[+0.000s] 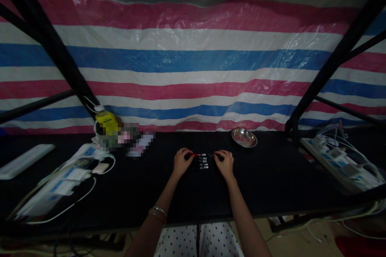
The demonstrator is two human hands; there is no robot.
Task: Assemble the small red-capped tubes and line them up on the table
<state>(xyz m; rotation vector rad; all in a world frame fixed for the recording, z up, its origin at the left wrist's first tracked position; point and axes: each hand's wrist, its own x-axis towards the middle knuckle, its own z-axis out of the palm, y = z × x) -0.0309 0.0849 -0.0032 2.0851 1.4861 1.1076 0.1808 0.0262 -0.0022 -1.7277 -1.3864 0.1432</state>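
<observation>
My left hand is closed in a pinch on the left end of a small red tube with a silver tip, which lies level just above the black table. My right hand also pinches, its fingertips at a small dark piece just right of the silver tip. The dark piece and the tip look apart. Between my hands lie several small black tubes with silver ends, stacked in a short column with the silver ends to the right. Their dark parts blend into the tabletop.
A round shiny metal dish stands at the back, right of my hands. Power strips with plugs and cables lie left and right. A yellow bottle stands back left. A striped sheet hangs behind the table.
</observation>
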